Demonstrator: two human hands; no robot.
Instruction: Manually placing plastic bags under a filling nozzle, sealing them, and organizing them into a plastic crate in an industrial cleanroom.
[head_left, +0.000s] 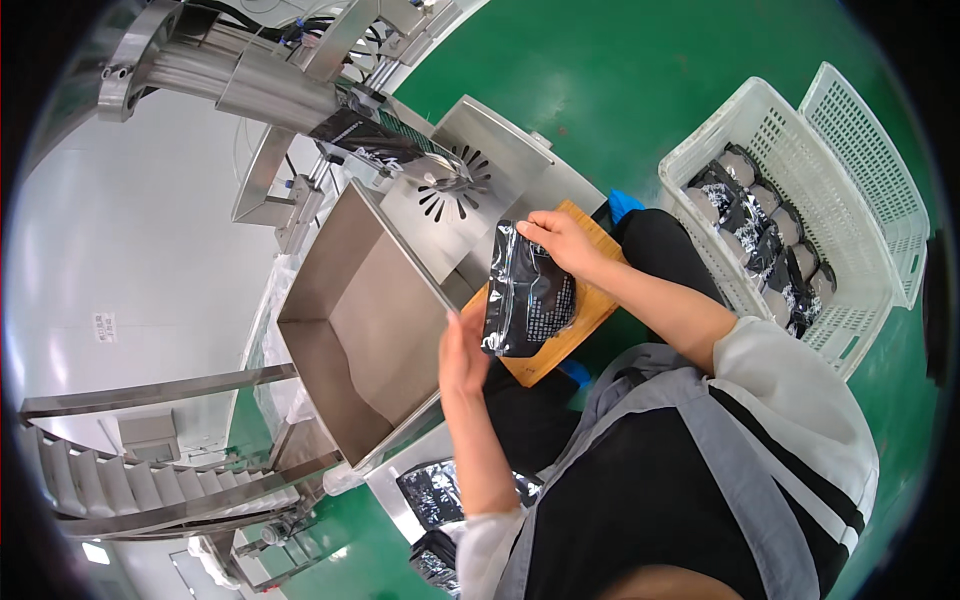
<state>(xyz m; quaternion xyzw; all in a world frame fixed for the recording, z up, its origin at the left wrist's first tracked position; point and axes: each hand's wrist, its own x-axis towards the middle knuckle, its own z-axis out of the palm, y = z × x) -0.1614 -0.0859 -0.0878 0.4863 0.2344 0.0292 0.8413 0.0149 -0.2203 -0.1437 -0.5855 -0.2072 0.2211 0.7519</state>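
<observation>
A glossy black pouch [525,295] with pale print stands upright over a wooden board [590,300] that rests across my lap. My right hand [562,240] pinches the pouch's top edge. My left hand [462,352] presses against its lower left side. Both hands hold the same pouch, just to the right of an empty steel bin [350,330].
A white plastic crate [730,150] on the right holds several black pouches in a row, with a second white crate [880,190] behind it. A steel packing machine [300,70] feeds a black film strip at the top. More black pouches [432,495] lie in a tray below the bin. The floor is green.
</observation>
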